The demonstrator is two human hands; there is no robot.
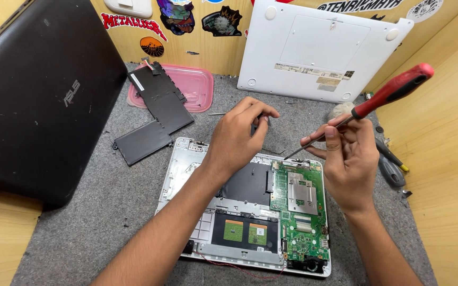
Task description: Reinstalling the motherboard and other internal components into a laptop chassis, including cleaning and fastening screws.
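Observation:
An opened white laptop base point(178, 169) lies on the grey mat, with a green circuit board point(300, 212) on its right side. My left hand point(239, 135) hovers over the back edge of the base and pinches a small dark part between thumb and fingers. In my right hand point(348, 159) is a red-handled screwdriver point(393, 92). Its thin shaft slants down to the left, and the tip sits just above the top edge of the circuit board.
A black L-shaped battery point(155, 114) lies at the back left, partly on a pink plastic tray point(194, 85). A white laptop bottom cover point(319, 50) leans on the back wall. A dark closed laptop point(38, 95) stands at the left. More tools point(390, 164) lie by the right wall.

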